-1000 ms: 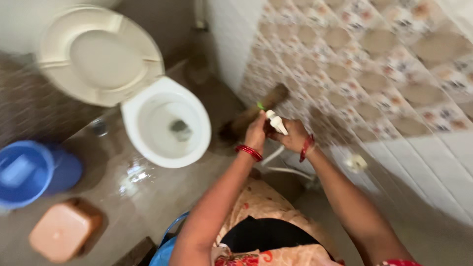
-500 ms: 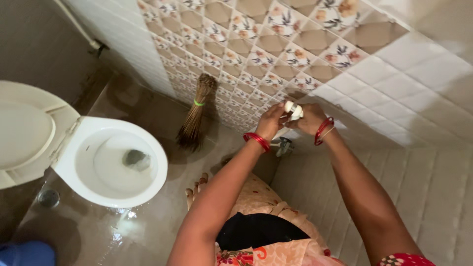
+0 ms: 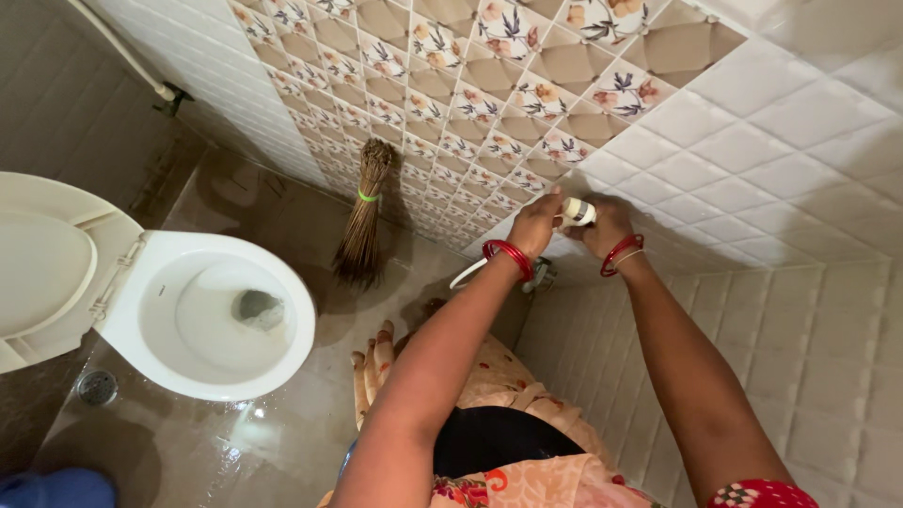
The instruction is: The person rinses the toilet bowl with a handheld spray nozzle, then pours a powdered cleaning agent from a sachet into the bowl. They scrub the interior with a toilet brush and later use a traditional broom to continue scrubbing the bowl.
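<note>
Tiled walls close in a small bathroom: plain white tiles low down, flowered brown ones above, and a wet brown floor (image 3: 282, 433) that shines by the toilet (image 3: 212, 315). Both hands meet at the wall, well to the right of the toilet, around a small white sprayer (image 3: 578, 212). The left hand (image 3: 536, 224) has its fingers curled shut on the sprayer's near end, and the right hand (image 3: 607, 224) is closed around its far end, so little of the sprayer shows between them. A white hose (image 3: 467, 274) loops down from the hands toward a metal tap (image 3: 541, 275) low on the wall. Right of the toilet and left of the hands, a broom (image 3: 361, 226) of brown twigs leans upright on the flowered tiles. Judging from this, the risks are a slip on the wet floor, where bare toes (image 3: 372, 362) stand close to the toilet, and a burst of spray onto the clothes if the trigger is squeezed while the nozzle faces back. The toilet bowl is open, seat and lid raised, holding a little water at the bottom. A blue container (image 3: 52, 489) shows at the frame's lower edge, left of the toilet; its contents cannot be seen.
</note>
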